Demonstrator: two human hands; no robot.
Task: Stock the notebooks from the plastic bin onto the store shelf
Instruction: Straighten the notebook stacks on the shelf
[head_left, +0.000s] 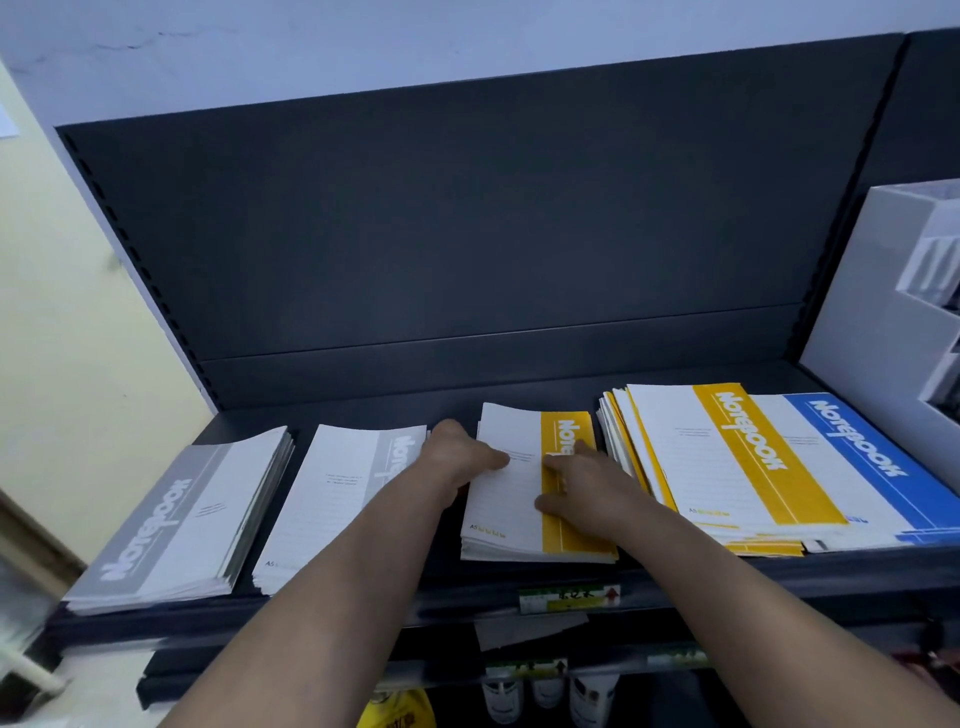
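Observation:
A stack of small yellow-and-white notebooks (511, 499) lies in the middle of the dark store shelf (363, 410). My left hand (457, 454) grips the stack's left edge, thumb on the top cover. My right hand (582, 483) lies flat on the yellow band, fingers spread and pressing down. Left of it lie two stacks of grey notebooks (171, 525) (337, 488). To the right lies a pile of larger yellow notebooks (727, 457) and blue notebooks (857, 462). The plastic bin is out of view.
A white display box (883, 312) stands at the shelf's right end. Price labels (569, 597) hang on the shelf's front edge. Bottles (550, 696) and a yellow bag (395, 712) sit on the level below. A pale wall runs along the left.

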